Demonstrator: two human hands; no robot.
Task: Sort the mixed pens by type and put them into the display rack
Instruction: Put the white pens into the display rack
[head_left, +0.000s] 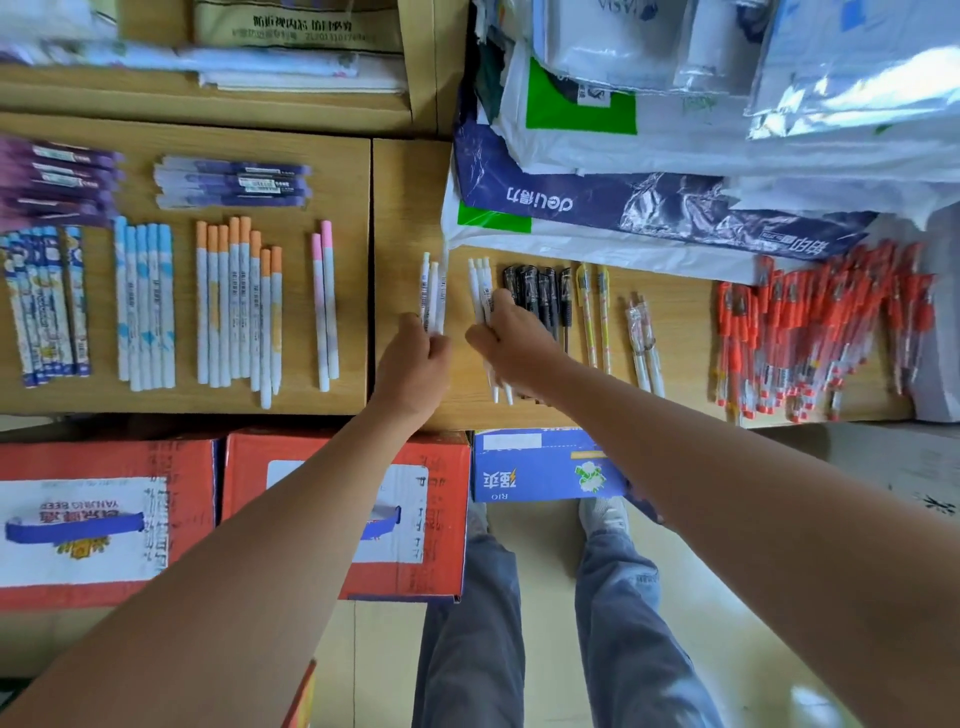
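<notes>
Pens (434, 296), white, slim, printed barrels, gripped by left hand (415, 364) over surface (408, 208) seam; right hand (514, 348) grips second white bunch (480, 291) beside black pens (540, 296). Bare wood behind, front edge under wrists.

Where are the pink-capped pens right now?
In the head view, the two pink-capped pens lie near the right edge of the left wooden board, between the orange-capped pens and the left hand.

Bare forearms (260, 545); faded blue-grey jeans (618, 623); one pale grey sneaker (602, 515) at the hem.
</notes>
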